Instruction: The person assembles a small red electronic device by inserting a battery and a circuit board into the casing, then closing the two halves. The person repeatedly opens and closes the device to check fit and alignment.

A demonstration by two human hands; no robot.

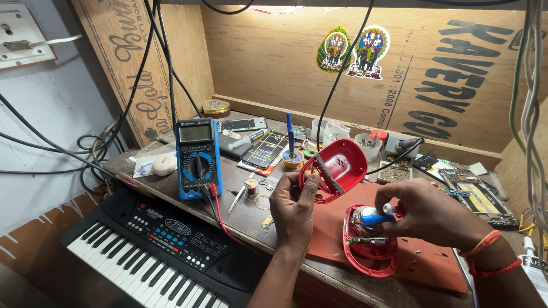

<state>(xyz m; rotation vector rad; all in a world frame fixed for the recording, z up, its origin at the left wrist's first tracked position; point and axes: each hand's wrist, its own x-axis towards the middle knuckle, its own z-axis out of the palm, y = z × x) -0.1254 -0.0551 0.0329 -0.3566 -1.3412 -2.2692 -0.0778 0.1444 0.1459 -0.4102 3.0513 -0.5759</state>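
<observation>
Left fingers (309, 185): I see them curled tight around the lower rim of the red upper shell (337, 169), pinching it and holding it up off the tabletop.
Left hand (292, 210): raised over the front of the tabletop, palm toward me.
Red upper shell: tilted, its hollow inside facing me, a grey strip lying across it.
Right fingers (394, 212): I see them closed around a blue-and-white screwdriver handle (374, 218), which points left.
Right hand (425, 212): over the red lower shell (371, 242), orange thread bands on the wrist.
Red lower shell: lying open on the red mat (434, 262), just below the upper shell; metal parts show inside, and the screwdriver's tip is hidden from me.
Multimeter (197, 157): blue, propped left of the left hand, red and black leads trailing off its base.
Keyboard (154, 251): black, below the tabletop's front edge at left.
Solder spool (293, 159): behind the upper shell, near loose phone boards.
Tabletop (245, 217): cluttered, worn brown surface.
</observation>
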